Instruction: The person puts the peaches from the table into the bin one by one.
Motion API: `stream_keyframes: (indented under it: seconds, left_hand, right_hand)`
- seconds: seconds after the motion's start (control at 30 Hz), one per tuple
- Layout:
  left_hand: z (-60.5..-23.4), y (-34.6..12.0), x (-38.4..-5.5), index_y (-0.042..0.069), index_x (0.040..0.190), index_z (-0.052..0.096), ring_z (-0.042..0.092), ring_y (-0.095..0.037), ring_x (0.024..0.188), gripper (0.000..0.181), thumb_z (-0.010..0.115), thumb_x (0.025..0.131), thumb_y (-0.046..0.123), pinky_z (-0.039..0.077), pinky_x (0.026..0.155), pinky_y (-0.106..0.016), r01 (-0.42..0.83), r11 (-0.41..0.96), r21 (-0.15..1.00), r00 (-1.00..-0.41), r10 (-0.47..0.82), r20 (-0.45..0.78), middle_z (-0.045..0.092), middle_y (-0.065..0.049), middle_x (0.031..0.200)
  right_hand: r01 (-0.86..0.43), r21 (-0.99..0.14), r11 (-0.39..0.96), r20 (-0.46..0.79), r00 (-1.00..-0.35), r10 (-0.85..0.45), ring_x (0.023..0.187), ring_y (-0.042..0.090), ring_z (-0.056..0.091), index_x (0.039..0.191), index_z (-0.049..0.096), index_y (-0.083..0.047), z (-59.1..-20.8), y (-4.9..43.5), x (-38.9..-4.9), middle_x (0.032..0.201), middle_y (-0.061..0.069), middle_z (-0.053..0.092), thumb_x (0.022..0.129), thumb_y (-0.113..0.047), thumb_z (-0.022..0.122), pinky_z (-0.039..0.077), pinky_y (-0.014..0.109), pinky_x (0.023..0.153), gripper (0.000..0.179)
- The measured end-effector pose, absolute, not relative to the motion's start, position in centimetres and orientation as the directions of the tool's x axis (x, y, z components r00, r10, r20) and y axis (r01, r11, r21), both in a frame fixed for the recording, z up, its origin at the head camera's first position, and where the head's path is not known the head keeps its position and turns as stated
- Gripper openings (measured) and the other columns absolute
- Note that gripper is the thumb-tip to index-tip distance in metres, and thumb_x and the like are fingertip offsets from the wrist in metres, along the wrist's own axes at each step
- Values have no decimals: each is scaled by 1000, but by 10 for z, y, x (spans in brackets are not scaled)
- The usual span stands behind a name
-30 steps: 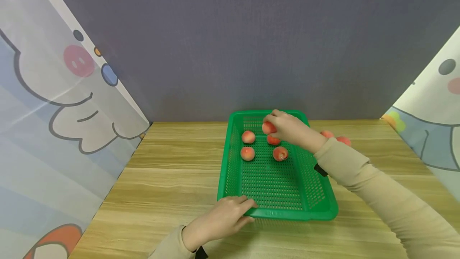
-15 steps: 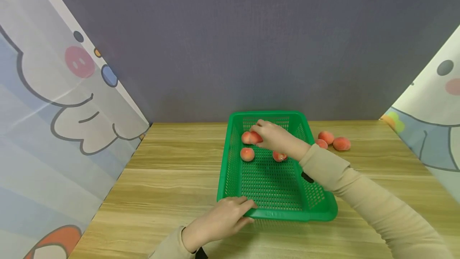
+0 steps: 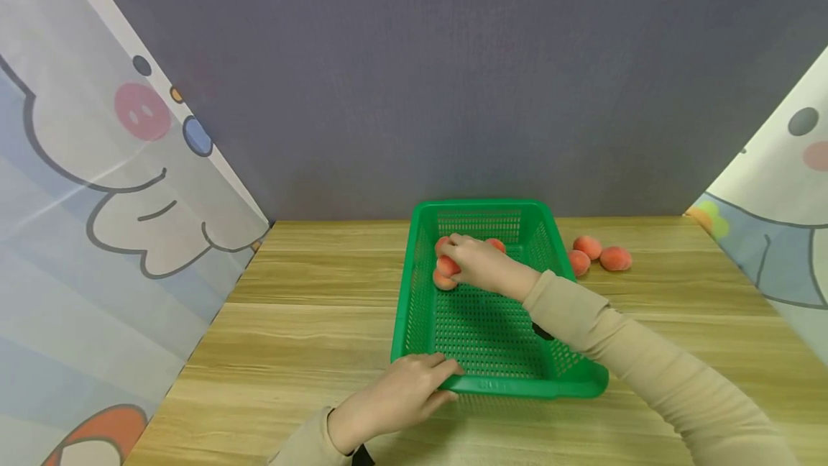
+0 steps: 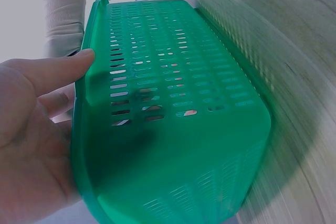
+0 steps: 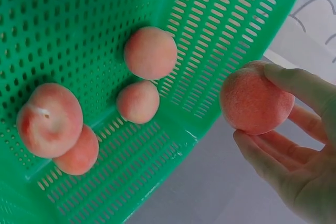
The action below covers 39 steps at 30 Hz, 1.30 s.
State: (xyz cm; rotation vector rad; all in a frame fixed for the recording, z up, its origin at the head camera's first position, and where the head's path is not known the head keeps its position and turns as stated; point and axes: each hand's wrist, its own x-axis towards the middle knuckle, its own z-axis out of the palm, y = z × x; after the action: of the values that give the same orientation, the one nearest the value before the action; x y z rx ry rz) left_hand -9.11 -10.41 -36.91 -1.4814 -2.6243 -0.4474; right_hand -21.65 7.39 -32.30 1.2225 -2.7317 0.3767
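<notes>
No words, labels, brands or numbers can be read. Faint marks (image 3: 494,384) on the basket (image 3: 556,388), along its near rim, are too small and blurred to make out.

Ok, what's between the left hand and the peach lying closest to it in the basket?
In the head view, past the rim that the left hand grips, there's only bare, holey floor of the green basket before that peach.
</notes>
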Motion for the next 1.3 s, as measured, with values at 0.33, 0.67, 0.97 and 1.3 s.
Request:
stream_keyframes:
  seconds: [0.33,0.67,0.97,1.3]
  left_hand:
    - [-370,-104,-92,8,101,58,55,0,73,24,64,82,20,42,67,-9,844,488,223,-531,820,215,60,3,86]
    - [-370,-104,-91,8,100,58,55,0,72,23,64,81,20,43,67,-9,849,484,214,-525,820,229,60,3,84]
    - [-370,-104,-91,9,100,58,54,0,71,23,64,81,21,42,65,-9,849,482,217,-524,819,231,59,4,83]
    - [-371,-105,-92,10,99,57,54,0,71,23,65,81,22,42,65,-9,852,483,202,-522,817,244,59,5,82]
  right_hand:
    - [-791,-138,596,216,-611,-762,82,20,55,98,59,-5,-337,70,-220,93,9,55,75,-9,70,46,25,66,27]
    - [-806,-66,588,169,-590,-790,69,13,53,96,59,-7,-347,68,-220,91,6,54,75,-9,67,41,15,57,23]
    - [-819,-66,570,136,-574,-808,71,11,50,87,56,-10,-354,67,-217,82,0,53,77,-5,63,39,15,57,14]
    - [-823,-108,558,129,-568,-813,88,19,57,99,60,-6,-363,63,-216,99,6,56,74,-11,70,47,23,73,28]
